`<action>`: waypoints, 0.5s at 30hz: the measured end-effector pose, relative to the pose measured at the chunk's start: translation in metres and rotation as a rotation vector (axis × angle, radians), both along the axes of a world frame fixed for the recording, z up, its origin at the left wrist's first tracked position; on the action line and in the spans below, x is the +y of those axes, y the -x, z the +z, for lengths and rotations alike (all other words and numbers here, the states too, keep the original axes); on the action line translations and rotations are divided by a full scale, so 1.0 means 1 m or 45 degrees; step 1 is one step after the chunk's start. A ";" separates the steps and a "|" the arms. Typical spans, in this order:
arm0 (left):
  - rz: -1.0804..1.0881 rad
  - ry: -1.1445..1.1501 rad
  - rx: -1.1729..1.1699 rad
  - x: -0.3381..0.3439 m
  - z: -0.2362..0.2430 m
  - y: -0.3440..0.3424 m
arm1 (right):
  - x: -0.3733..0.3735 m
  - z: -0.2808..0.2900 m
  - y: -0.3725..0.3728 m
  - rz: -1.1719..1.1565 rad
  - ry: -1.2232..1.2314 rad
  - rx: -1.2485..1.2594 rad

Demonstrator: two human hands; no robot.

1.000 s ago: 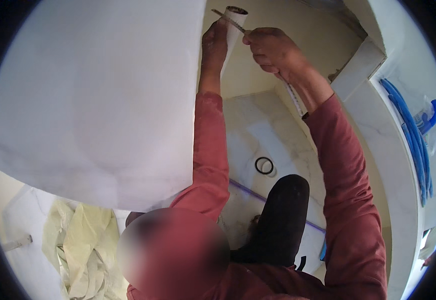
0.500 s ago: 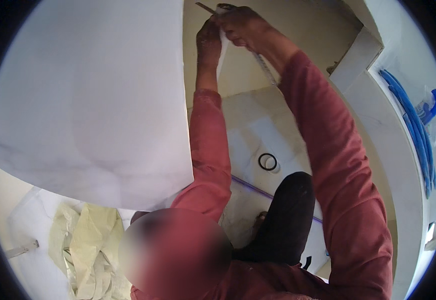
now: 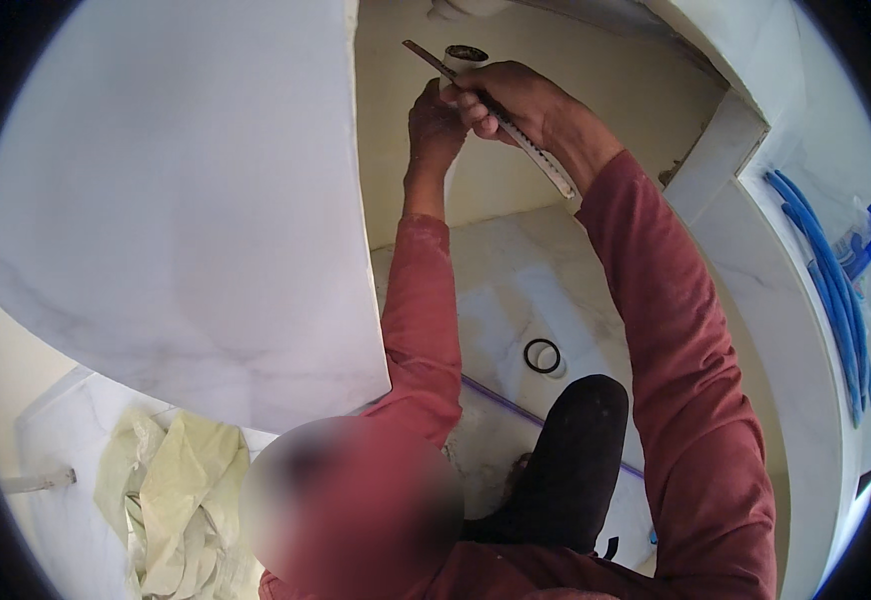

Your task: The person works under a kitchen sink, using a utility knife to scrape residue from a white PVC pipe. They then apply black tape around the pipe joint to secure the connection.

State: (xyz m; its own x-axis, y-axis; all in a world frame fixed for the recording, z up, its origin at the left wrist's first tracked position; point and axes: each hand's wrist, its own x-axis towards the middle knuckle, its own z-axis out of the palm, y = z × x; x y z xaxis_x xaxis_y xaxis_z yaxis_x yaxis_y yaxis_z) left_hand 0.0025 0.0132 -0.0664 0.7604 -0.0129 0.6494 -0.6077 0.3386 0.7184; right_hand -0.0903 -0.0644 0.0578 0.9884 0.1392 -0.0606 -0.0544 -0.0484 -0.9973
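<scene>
My left hand [image 3: 434,130] is closed around a short white pipe [image 3: 470,62], its dark, open end upward, inside the recess beneath a white fitting [image 3: 456,8]. My right hand [image 3: 516,100] grips a long, thin saw blade [image 3: 546,165] with a toothed edge. The blade lies diagonally across the pipe near its top, its tip sticking out to the upper left and its paler end pointing down to the right. My right fingers are curled right beside the pipe and my left hand, partly hiding both.
A large white panel [image 3: 176,190] fills the left. A black ring [image 3: 528,354] lies on the tiled floor near a purple strip [image 3: 496,398] and my bent knee. Blue hoses [image 3: 826,270] rest on the right ledge. Crumpled pale sacks [image 3: 181,470] lie lower left, beside a pipe stub [image 3: 41,483].
My right hand has moved left against the pipe since a second ago. In the last half second both hands, pipe and blade have shifted lower in the picture.
</scene>
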 end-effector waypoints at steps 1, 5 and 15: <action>0.081 -0.061 -0.019 -0.003 0.001 0.001 | -0.004 0.001 -0.002 0.027 0.049 0.002; 0.362 -0.281 -0.076 -0.012 0.000 -0.001 | -0.005 -0.005 0.001 -0.033 0.107 -0.084; 0.626 -0.266 -0.309 -0.014 -0.004 -0.012 | 0.001 -0.014 0.020 -0.154 0.297 -0.273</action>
State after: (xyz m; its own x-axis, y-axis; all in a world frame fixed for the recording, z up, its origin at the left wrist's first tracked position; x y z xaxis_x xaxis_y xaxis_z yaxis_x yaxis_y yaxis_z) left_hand 0.0149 -0.0008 -0.0700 0.5394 0.1570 0.8273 -0.8130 -0.1586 0.5602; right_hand -0.1102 -0.0632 0.0438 0.9906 0.0267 0.1339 0.1360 -0.2825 -0.9496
